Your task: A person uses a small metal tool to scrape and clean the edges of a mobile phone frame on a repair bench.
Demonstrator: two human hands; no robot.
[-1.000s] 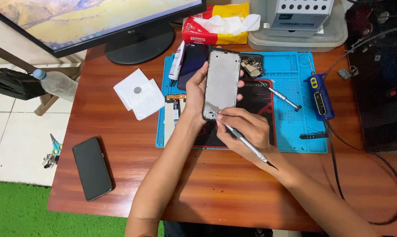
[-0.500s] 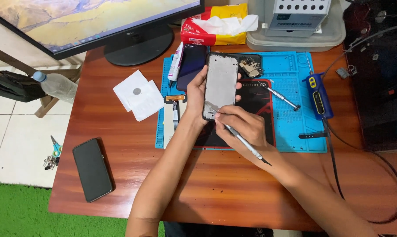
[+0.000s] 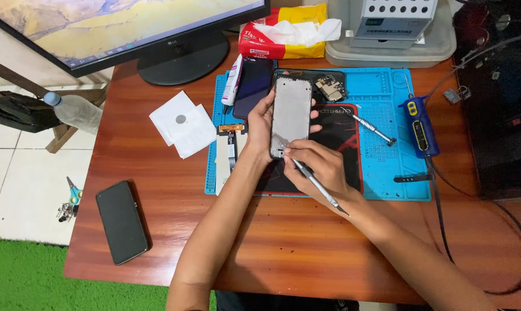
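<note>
My left hand [image 3: 263, 128] grips an opened phone frame [image 3: 291, 115] by its left edge and holds it upright over the blue work mat [image 3: 381, 167]. My right hand [image 3: 318, 167] pinches a thin metal tool [image 3: 315, 184] like a pen. Its tip touches the frame's lower left corner. A dark phone screen [image 3: 252, 86] lies on the mat just left of the frame. A small circuit board [image 3: 330, 88] rests behind it.
A screwdriver [image 3: 369, 126] and a blue-and-yellow tool [image 3: 419, 125] lie on the mat's right side. White paper pieces [image 3: 183, 124] sit to the left, a black phone [image 3: 122, 221] near the front left corner. A monitor stand [image 3: 183, 57], tissue pack [image 3: 283, 33] and grey tray [image 3: 387, 53] line the back.
The frame and both hands have stayed almost in place; the tool tip works at the same lower corner with only slight shifts.
</note>
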